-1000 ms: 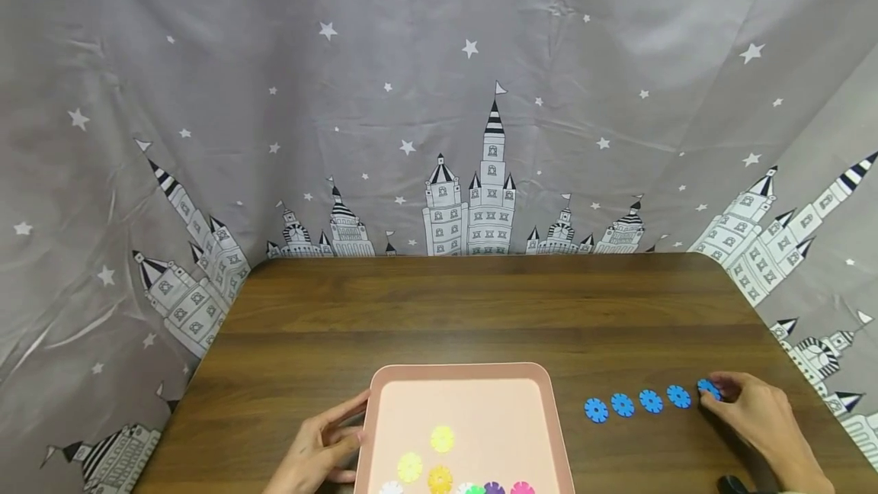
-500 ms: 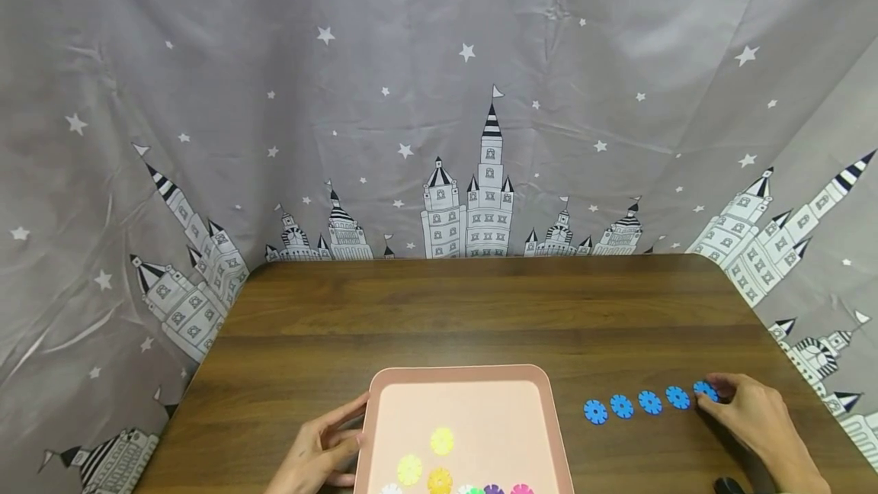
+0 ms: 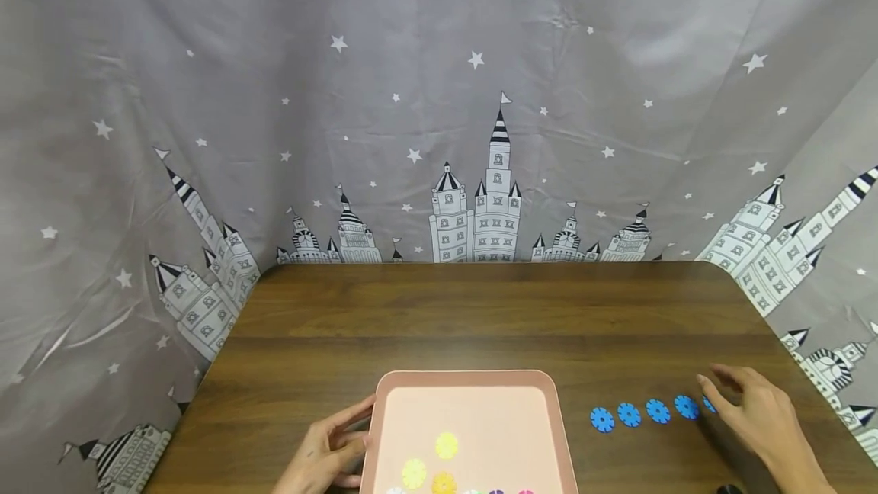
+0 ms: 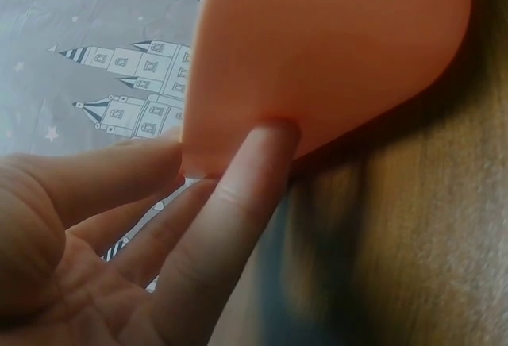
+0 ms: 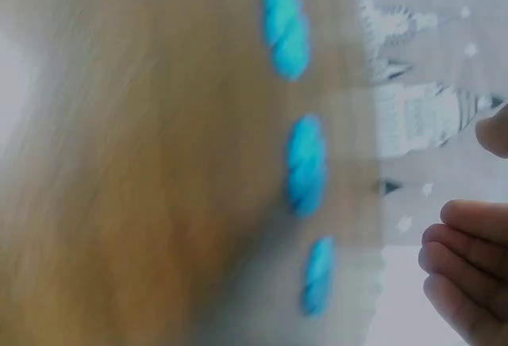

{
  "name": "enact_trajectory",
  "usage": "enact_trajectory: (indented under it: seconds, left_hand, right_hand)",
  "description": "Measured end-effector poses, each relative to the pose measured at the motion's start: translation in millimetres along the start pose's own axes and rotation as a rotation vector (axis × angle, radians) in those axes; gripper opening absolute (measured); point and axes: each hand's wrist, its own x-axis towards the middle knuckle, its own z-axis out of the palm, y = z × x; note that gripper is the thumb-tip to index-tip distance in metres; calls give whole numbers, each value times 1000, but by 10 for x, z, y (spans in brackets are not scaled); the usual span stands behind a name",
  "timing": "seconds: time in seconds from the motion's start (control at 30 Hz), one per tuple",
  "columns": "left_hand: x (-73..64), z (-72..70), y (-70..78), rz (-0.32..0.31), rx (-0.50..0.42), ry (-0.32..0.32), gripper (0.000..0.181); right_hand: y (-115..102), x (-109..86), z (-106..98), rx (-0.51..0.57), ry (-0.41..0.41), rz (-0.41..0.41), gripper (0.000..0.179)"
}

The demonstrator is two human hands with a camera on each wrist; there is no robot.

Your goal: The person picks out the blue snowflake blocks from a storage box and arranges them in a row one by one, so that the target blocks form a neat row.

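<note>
My left hand (image 3: 325, 448) is at the left side of a pink tray (image 3: 466, 378). In the left wrist view its fairly straight fingers touch the tray's outer wall (image 4: 341, 44). To the right of the tray, several blue notched plastic discs (image 3: 658, 412) lie in a slightly slanting row on the wooden table. Beside the right end of that row my right hand (image 3: 760, 410) is held with thumb and fingers apart and nothing between them. It partly hides the last blue disc (image 3: 709, 404). Three blurred blue discs (image 5: 305, 165) show in the right wrist view.
Inside the tray are yellow discs (image 3: 447, 446), an orange disc (image 3: 443, 483) and several others cut off by the lower frame edge. A small black object (image 3: 729, 489) lies near my right forearm. A grey castle-print curtain (image 3: 439, 97) hangs behind the table.
My right hand pinched the last blue disc and moved it slightly left, closer to the row. Now its fingers have spread off the disc. The left hand stays at the tray.
</note>
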Motion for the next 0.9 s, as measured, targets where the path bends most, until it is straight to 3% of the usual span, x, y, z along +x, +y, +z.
enact_trajectory:
  seconds: [0.27,0.5,0.67,0.8,0.9]
  left_hand:
    - [25,7,-21,15,15,16,64]
    - [41,7,-27,25,38,21,64]
    - [62,9,-14,56,78,4,64]
    - [49,21,36,89,166,8,62]
    - [31,60,120,174,352,120,54]
  right_hand:
    - [-355,136,21,34,-51,-97,41]
    - [-681,229,90,68,-20,-282,48]
    - [-920,259,75,69,-79,-311,57]
    - [-1095,223,64,65,-124,-289,67]
    - [-1197,199,68,72,-145,-267,75]
